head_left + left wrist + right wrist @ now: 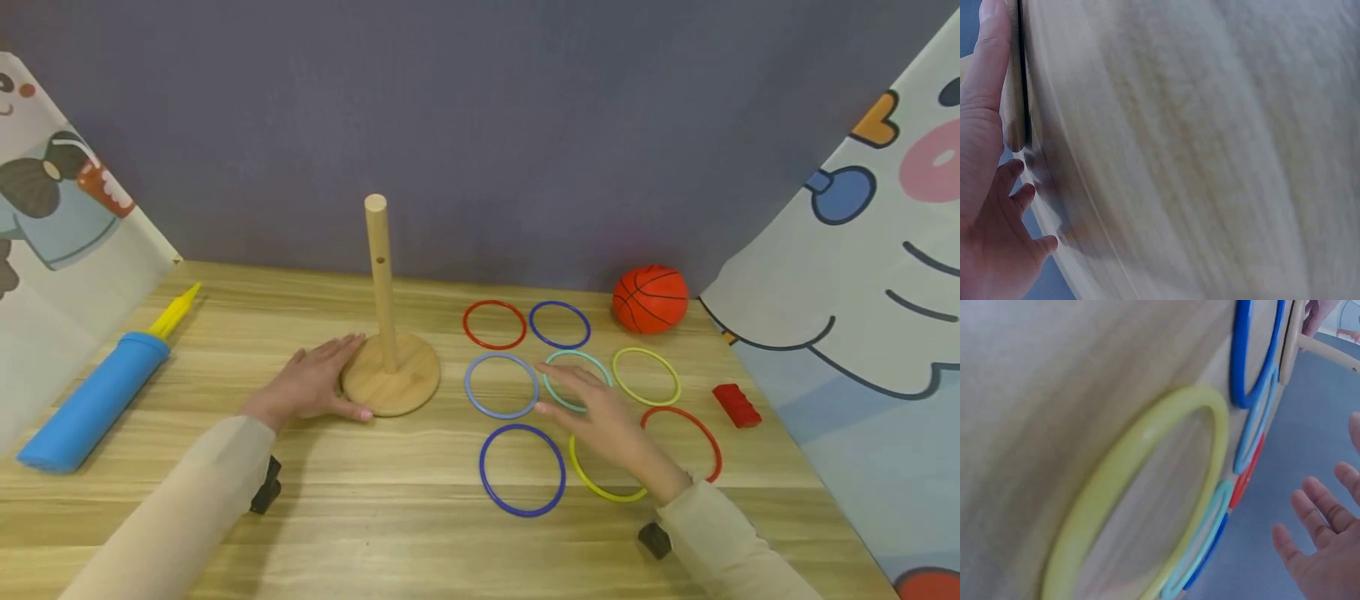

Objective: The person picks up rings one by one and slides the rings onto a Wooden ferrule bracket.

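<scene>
Shows beige sleeves nearest the camera, either side of the wooden stand. Touches the round base at its left edge with unclenched left hand, with that edge partly between outstretched thumb and fingers. Hovers with right hand, also unclenched and relaxed, above the teal ring, right of the stand and just beside the light blue ring.

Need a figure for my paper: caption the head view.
Left hand touching the round base of a wooden peg stand, right hand hovering over part of a spread of eight colored rings.
</scene>
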Motion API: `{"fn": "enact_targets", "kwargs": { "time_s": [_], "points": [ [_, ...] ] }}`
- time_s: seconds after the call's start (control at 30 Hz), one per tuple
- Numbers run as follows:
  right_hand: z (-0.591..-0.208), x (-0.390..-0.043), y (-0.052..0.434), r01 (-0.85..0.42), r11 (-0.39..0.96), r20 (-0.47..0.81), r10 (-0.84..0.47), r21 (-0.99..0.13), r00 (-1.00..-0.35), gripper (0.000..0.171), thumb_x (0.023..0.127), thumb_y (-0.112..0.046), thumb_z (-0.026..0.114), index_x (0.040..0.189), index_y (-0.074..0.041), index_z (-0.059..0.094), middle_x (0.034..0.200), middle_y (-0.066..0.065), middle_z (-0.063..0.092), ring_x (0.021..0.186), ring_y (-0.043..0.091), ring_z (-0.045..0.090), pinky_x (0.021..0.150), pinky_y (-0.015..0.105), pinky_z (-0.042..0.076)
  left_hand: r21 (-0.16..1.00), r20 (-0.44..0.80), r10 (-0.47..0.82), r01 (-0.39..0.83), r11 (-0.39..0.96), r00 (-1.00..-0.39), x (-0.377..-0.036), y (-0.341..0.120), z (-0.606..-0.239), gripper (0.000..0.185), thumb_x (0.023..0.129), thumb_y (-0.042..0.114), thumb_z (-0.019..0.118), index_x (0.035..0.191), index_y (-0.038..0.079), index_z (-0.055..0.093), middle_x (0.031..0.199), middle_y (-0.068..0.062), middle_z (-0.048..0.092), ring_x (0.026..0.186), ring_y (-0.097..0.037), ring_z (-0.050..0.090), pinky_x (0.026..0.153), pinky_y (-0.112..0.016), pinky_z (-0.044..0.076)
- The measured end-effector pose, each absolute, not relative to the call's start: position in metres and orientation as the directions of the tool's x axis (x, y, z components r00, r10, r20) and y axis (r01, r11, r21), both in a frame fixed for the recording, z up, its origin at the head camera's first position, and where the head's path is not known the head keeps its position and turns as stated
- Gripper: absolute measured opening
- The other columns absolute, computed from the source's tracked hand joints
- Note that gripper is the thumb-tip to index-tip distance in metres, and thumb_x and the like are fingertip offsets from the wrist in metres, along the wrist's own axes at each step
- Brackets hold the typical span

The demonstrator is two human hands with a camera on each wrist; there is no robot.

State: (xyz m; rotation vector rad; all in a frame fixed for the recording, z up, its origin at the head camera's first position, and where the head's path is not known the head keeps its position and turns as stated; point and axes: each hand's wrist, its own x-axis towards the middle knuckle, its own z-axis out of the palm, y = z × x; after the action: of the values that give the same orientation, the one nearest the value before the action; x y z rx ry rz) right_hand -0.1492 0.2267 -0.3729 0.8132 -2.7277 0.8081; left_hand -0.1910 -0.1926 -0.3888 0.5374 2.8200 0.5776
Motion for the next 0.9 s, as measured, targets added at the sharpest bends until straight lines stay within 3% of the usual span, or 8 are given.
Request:
{"fn": "enact_targets", "kwargs": {
  "time_s": [0.43,0.9],
  "points": [
    [-0.392,-0.15,0.226,-0.553,0.676,0.249,-0.499,-0.488,-0.83,0.04,0.085,-0.022,0.084,0.121,-0.008,0.075,0.12,0.007,0.073,0.117,0.033,0.064,0.102,0.054,0.049,0.43,-0.115,0.375,0.294,0.853,-0.92,-0.194,-0.195,-0.394,0.129,0.067,0.067,0.083,0.159,0.002,0.022,0.161,-0.029,0.025,0.145,-0.052,0.026,0.114,-0.074,0.014],
    [-0.395,-0.152,0.227,-0.54,0.693,0.157,-0.537,-0.478,-0.829,0.026,0.085,-0.028,0.084,0.108,-0.016,0.08,0.107,-0.007,0.075,0.103,0.02,0.066,0.093,0.045,0.053,0.43,-0.167,0.351,0.252,0.867,-0.922,-0.191,-0.192,-0.386,0.13,0.068,0.065,0.084,0.16,0.001,0.018,0.163,-0.03,0.019,0.146,-0.053,0.022,0.112,-0.078,0.012]
  ]
}}
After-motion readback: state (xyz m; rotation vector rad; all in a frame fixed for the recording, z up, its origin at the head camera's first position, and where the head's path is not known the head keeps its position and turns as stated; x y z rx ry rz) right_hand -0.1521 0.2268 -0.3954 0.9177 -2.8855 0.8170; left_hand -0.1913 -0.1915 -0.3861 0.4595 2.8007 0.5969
